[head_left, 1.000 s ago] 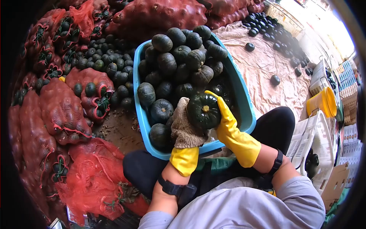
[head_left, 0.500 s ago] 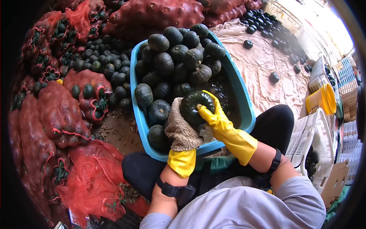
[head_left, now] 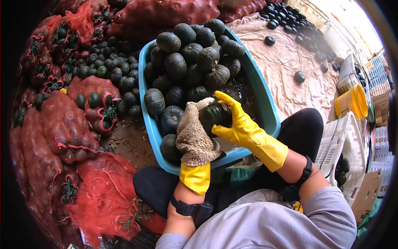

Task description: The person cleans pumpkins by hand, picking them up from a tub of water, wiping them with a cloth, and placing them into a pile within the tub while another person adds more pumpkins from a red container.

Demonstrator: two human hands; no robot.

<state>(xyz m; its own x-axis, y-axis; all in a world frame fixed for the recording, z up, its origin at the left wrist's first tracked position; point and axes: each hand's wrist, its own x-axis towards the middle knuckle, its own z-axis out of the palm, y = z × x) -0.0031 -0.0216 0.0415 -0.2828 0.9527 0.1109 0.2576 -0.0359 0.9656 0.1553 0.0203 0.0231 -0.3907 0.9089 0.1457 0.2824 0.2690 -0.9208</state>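
A wet dark green kabocha squash (head_left: pixel 214 117) is between my two hands, over the near end of a blue tub (head_left: pixel 146 112). My left hand, in a yellow glove (head_left: pixel 195 178), is wrapped in a tan terry cloth (head_left: pixel 194 135) that presses against the squash's left side; its fingers are hidden under the cloth. My right hand (head_left: pixel 240 124), also yellow-gloved, grips the squash from the right, thumb low in front and fingers over the top. Several more squashes (head_left: pixel 175 65) are heaped in the tub, with dark water showing at its right.
Red mesh sacks (head_left: pixel 68 124) crowd the left side, and loose squashes (head_left: pixel 112 62) lie beside the tub. More squashes (head_left: pixel 299 76) rest on a tan sheet (head_left: pixel 273 58). At right stand a yellow bucket (head_left: pixel 351 101) and a white crate (head_left: pixel 352 137).
The squash has turned, so its stem no longer faces up toward me. My right hand has shifted slightly right with its fingers spread wider, and the cloth has moved higher around the squash.
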